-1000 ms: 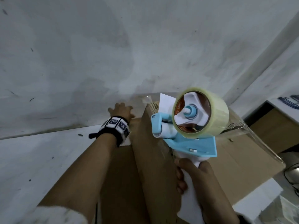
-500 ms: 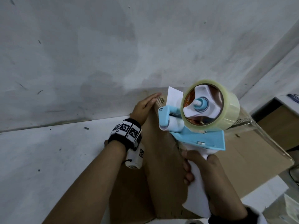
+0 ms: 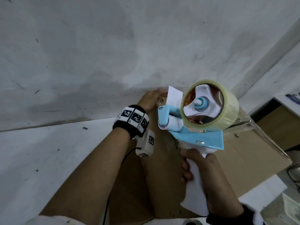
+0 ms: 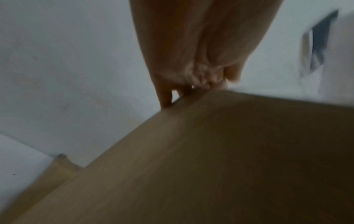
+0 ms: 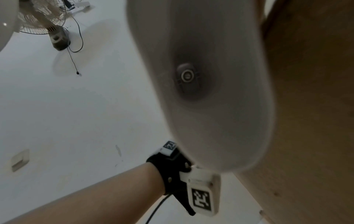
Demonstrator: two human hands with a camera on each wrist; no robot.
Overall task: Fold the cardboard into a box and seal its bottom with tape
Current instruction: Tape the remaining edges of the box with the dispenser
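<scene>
A brown cardboard box stands on the white surface against the wall. My left hand reaches to its far top edge. In the left wrist view the left hand has its fingers bent over that edge of the cardboard box. My right hand grips the white handle of a blue tape dispenser above the box. The dispenser carries a clear tape roll. A clear strip of tape runs from it to the right over a flap. The dispenser handle fills the right wrist view.
A grey wall rises right behind the box. A brown cabinet front and cables lie at the right. The right wrist view shows a standing fan with its cord.
My left hand has moved from the box's left side to its far top edge. The dispenser has shifted slightly to the right and away from me.
</scene>
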